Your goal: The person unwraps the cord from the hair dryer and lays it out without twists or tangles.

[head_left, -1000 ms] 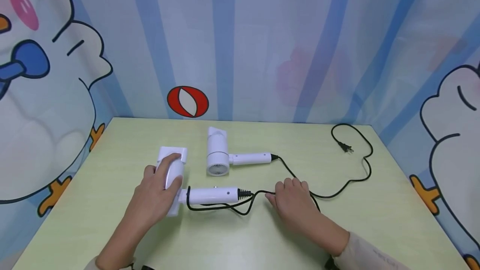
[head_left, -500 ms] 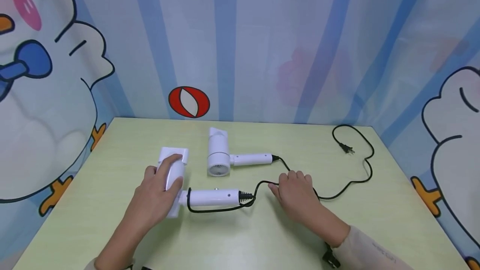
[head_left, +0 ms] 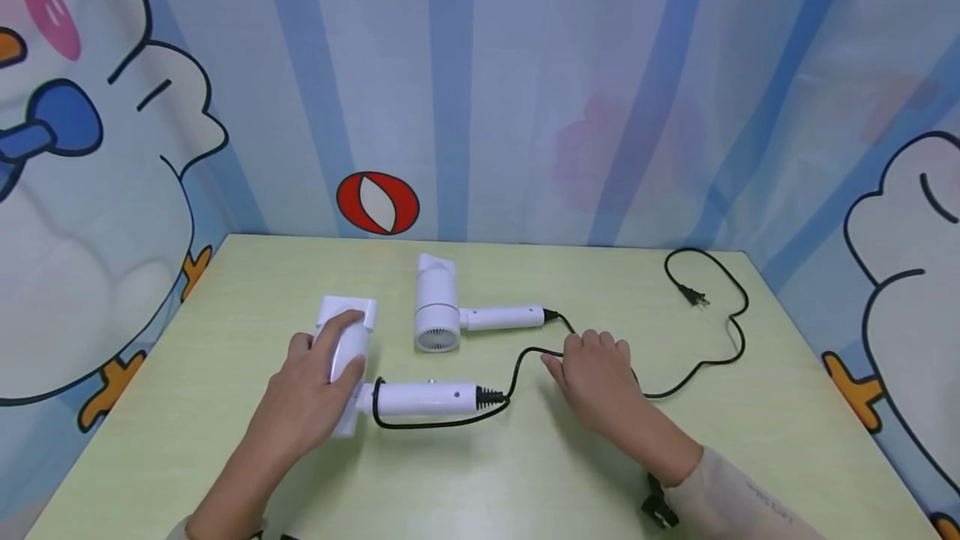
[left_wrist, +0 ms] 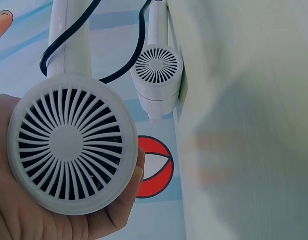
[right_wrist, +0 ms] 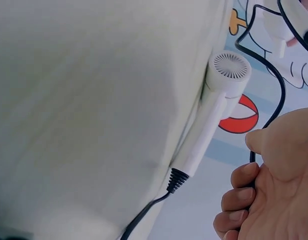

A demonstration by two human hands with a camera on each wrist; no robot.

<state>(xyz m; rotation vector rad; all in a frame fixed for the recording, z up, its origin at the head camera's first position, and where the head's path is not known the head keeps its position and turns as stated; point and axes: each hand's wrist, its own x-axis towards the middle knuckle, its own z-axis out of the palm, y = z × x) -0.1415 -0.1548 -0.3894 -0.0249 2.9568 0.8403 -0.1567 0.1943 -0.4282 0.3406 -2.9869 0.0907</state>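
Note:
My left hand [head_left: 311, 394] grips the barrel of a white hair dryer [head_left: 423, 398] whose handle points right; its round grille [left_wrist: 66, 142] faces the left wrist camera. Around the handle's left end loops its black cord [head_left: 442, 425]. Curled fingers of my right hand [head_left: 600, 382] hold that cord to the right of the handle, and the cord also runs through the fist in the right wrist view. Behind, a second white hair dryer [head_left: 435, 307] lies on the table, its handle also toward the right.
The second dryer's cord [head_left: 701, 365] winds across the table [head_left: 787, 440] to a two-pin plug [head_left: 692, 296] at the back right. Another black plug [head_left: 658, 511] hangs by the right sleeve. A patterned backdrop [head_left: 510, 107] stands behind the table.
My right hand has moved slightly away and to the right with the cord. The loose slack below the handle has drawn in to a single loop. The left hand keeps its hold.

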